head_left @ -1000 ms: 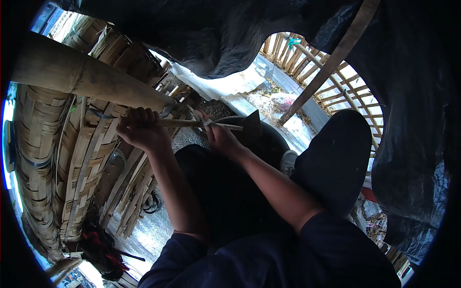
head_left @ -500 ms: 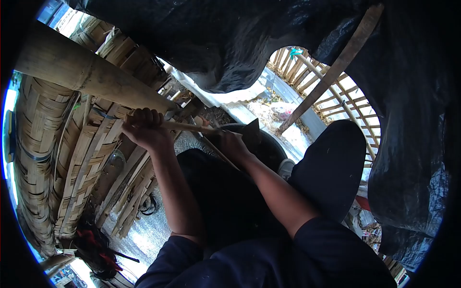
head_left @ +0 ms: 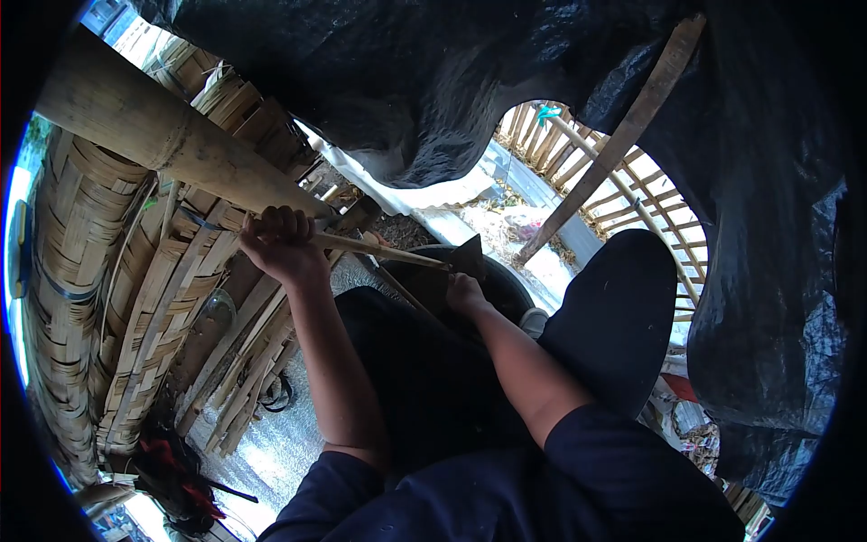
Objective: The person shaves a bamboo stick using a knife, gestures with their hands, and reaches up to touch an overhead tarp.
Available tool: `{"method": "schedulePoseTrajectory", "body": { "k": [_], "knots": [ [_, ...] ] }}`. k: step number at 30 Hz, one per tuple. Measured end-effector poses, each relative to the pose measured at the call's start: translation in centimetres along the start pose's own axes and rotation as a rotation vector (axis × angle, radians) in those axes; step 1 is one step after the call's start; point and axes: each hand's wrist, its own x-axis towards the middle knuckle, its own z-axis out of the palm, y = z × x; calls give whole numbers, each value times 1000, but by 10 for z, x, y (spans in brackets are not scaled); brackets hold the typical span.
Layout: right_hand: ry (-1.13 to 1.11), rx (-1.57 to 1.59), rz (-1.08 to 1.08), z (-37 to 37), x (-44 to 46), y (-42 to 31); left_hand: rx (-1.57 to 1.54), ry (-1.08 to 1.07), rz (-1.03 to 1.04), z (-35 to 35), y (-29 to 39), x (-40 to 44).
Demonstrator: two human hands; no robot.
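My left hand [head_left: 284, 242] is wrapped round one end of a pale bamboo stick [head_left: 384, 251], which slants down to the right across my lap. Beside the stick's far end is my right hand [head_left: 466, 293], its fingers closed; what it grips is too dark to make out. Below and beyond that hand sits a dark round tub [head_left: 513, 287]. A dark, pointed flat piece [head_left: 470, 256] stands up inside it. A second thin strip [head_left: 397, 289] lies under the stick, running toward my legs.
A thick bamboo pole [head_left: 181, 140] crosses at upper left, above woven bamboo panels [head_left: 86, 262]. Split bamboo pieces [head_left: 257, 388] lie left of my legs. Black plastic sheeting [head_left: 759, 226] hangs overhead and at right, with a wooden slat [head_left: 623, 135] before it. A bamboo lattice [head_left: 659, 212] stands beyond.
My right hand has moved right and slightly down, away from my left hand, uncovering the stick's far end. My left hand still grips the stick, and the view has shifted slightly.
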Motion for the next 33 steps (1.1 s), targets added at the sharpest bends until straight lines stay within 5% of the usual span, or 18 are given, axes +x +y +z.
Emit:
{"method": "schedulePoseTrajectory", "body": {
  "k": [7,10,13,17,19,20,22,24,26,28,30,31,33],
  "knots": [
    [-1,-62,37,9,-2,11,27,-105,-117,8,5,-9],
    [36,82,210,0,-11,1,58,-180,-115,23,-1,-20],
    [96,196,310,-13,-15,-15,117,-448,-75,19,-14,-23],
    [266,227,-5,-53,-14,-74,272,-499,-4,41,-17,-40],
    [198,772,-397,-70,-23,-106,444,-602,88,36,-15,-39],
    [194,773,-399,-92,-40,-125,449,-601,90,39,-13,-41],
    [-198,713,-590,-131,-75,-160,664,-575,196,47,-9,-48],
    [-53,646,-759,-124,-75,-165,714,-622,198,48,-2,-51],
    [102,578,-930,-119,-73,-166,705,-679,110,48,-1,-54],
    [209,442,-750,-121,-71,-158,758,-706,85,57,11,-67],
    [261,587,-766,-120,-62,-157,593,-424,-216,54,23,-84],
    [249,585,-694,-125,-63,-159,775,-344,-432,76,45,-96],
    [236,612,-649,-131,-62,-158,906,-360,-550,29,39,-89]
  ]
}}
